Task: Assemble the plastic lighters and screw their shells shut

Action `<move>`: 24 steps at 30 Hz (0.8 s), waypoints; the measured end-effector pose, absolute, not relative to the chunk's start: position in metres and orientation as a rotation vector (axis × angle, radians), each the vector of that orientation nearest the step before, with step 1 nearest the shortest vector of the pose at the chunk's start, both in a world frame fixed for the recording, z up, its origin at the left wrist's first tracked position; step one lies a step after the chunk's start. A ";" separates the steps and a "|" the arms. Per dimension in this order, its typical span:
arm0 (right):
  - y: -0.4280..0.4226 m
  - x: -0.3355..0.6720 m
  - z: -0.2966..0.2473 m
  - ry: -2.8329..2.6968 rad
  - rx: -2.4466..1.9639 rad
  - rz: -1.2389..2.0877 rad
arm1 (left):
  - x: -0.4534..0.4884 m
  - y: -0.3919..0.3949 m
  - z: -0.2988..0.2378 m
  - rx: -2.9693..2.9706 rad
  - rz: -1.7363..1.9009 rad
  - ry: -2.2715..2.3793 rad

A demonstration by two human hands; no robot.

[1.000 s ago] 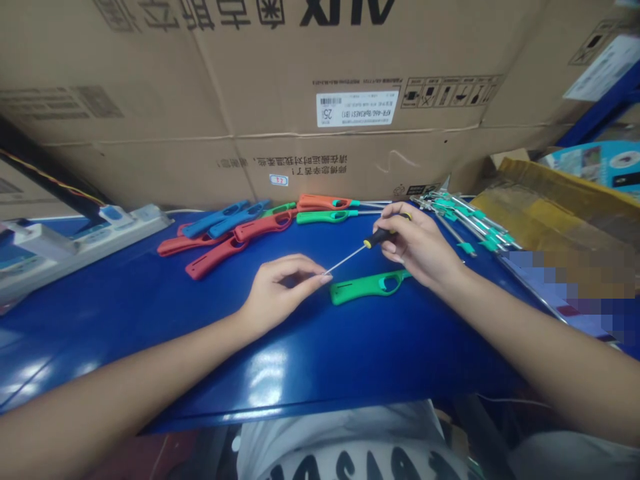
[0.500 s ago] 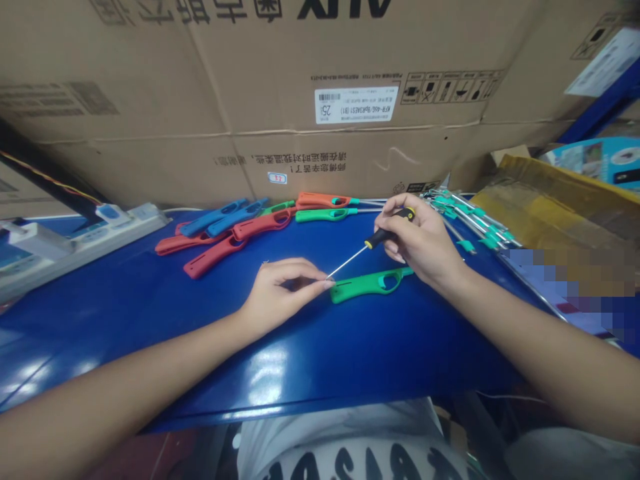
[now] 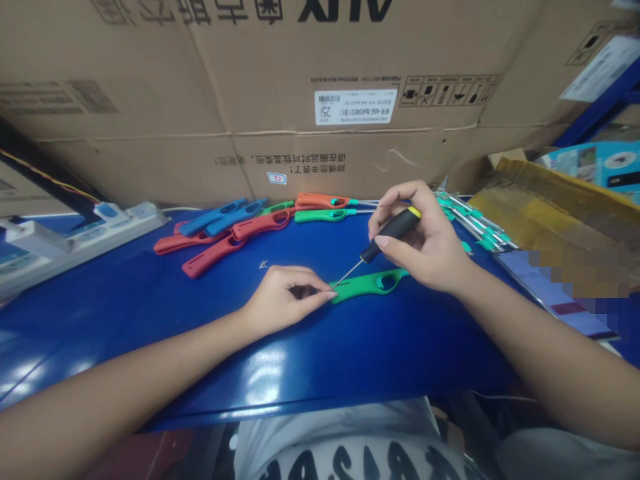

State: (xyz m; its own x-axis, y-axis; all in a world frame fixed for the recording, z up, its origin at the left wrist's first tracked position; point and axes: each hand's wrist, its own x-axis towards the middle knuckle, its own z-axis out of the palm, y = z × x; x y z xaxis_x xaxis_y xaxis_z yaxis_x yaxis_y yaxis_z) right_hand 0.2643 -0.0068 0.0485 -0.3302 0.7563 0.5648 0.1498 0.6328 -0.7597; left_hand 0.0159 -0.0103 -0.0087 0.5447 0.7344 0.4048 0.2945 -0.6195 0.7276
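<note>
A screwdriver (image 3: 393,235) with a black and yellow handle is in my right hand (image 3: 425,240), its thin shaft slanting down to the left. The tip meets the butt end of a green gas lighter (image 3: 363,285), which lies on the blue table with its handle towards the left. At that end my left hand (image 3: 285,297) has thumb and forefinger pinched together beside the screwdriver tip. Whatever sits between these fingertips is too small to make out. My right hand covers the lighter's far end. A few tiny shiny pieces, seemingly screws (image 3: 263,265), lie beyond my left hand.
Several red lighters (image 3: 215,257) and blue lighters (image 3: 223,220) lie at the back left, with an orange lighter (image 3: 323,201) beside them. Metal rods with teal parts (image 3: 475,220) are heaped at the right. A power strip (image 3: 115,230) and a large cardboard box (image 3: 225,100) border the table.
The screwdriver tip has come down onto the lighter's butt end, and my right hand has shifted its grip on the handle. My left fingertips have moved slightly down, uncovering the tiny pieces.
</note>
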 end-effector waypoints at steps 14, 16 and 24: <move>-0.029 0.241 0.036 -1.703 -0.697 0.481 | 0.018 -0.008 -0.008 2.219 0.897 0.805; -0.031 0.242 0.039 -1.749 -0.663 0.565 | 0.018 -0.009 -0.007 2.227 0.893 0.786; -0.033 0.240 0.044 -1.870 -0.733 0.781 | 0.016 -0.011 -0.006 2.286 0.795 0.636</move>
